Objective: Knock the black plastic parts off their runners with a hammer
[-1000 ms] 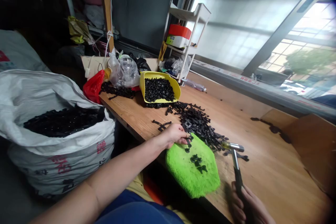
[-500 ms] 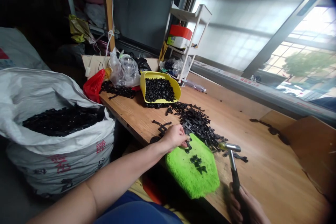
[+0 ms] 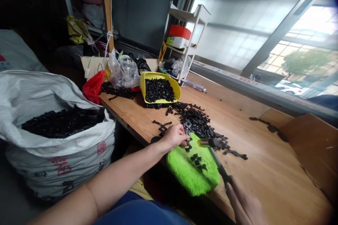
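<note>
My left hand (image 3: 176, 135) pinches a small black plastic part (image 3: 188, 145) at the far left edge of a fluffy bright green pad (image 3: 182, 170). In my right hand (image 3: 241, 197) is a hammer (image 3: 220, 165), gripped by its dark handle. Its head, with a yellowish face, hangs over the far right part of the pad and is blurred by motion. A few loose black pieces (image 3: 198, 161) lie on the pad between the two hands. Just beyond the pad spreads a heap of black plastic parts (image 3: 196, 121).
A yellow scoop (image 3: 178, 95) full of small black pieces stands behind the heap on the wooden table (image 3: 237, 126). At left is a large white sack (image 3: 87, 144) of black parts. A white shelf rack (image 3: 196, 17) and clear plastic bags (image 3: 124, 72) stand at the back.
The hammer has swung left and inward, from beside the pad to over it, with my right hand following. My left hand stays nearly in place, holding the part.
</note>
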